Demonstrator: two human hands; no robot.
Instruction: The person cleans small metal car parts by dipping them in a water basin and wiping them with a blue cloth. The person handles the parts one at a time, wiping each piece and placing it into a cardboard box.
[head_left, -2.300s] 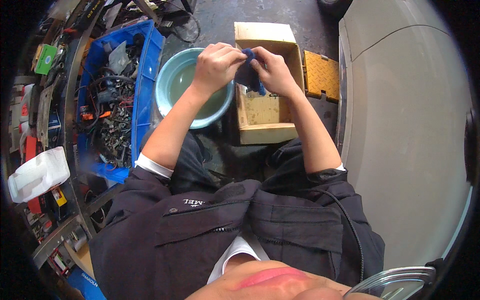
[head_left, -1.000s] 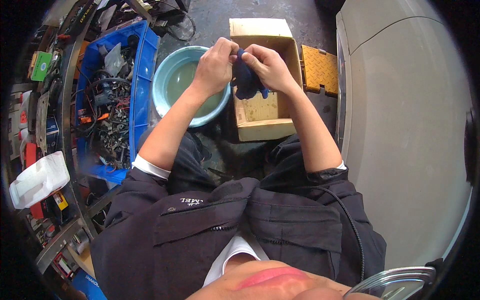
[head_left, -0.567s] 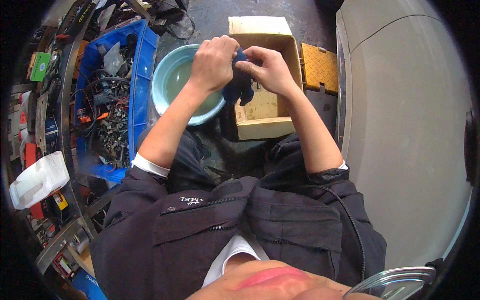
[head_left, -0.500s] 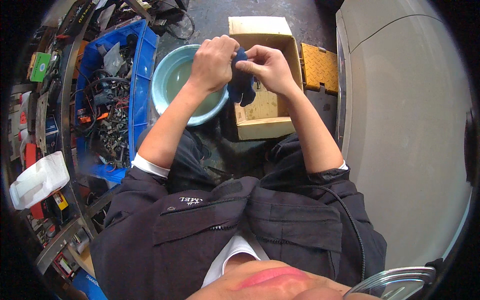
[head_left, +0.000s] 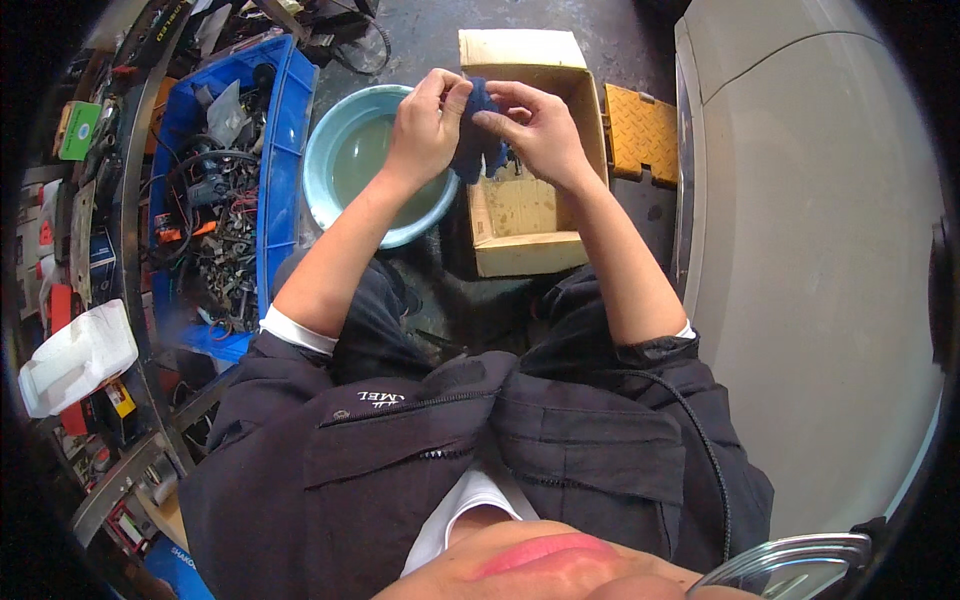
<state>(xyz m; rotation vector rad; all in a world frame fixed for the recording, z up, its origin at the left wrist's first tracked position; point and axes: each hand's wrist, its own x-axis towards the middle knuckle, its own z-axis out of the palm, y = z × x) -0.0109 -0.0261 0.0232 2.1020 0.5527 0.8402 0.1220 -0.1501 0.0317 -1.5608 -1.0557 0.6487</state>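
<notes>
Entry, head view. Both hands are raised over the gap between the basin (head_left: 345, 165) and the cardboard box (head_left: 525, 160). The left hand (head_left: 425, 125) and right hand (head_left: 535, 130) each have a grip pinched shut on the same dark blue cloth (head_left: 478, 135), left at its upper left edge, right at its right side.

Progress, my judgement: the cloth is bunched between the fingers, not spread flat and not in the water, so I log the handling as mid-way. Whether it is wet I cannot tell. The basin holds cloudy liquid; nothing floats in it that I can make out.

Orientation: the cloth hangs as a crumpled wad, its long axis running roughly 12 to 6 o'clock, free end drooping toward 6 over the box's open top. No clear front or face.

Surroundings: blue crate (head_left: 285, 130) of cables and parts at 9 o'clock of the basin; yellow ridged plate (head_left: 645, 140) at 3 o'clock of the box.
</notes>
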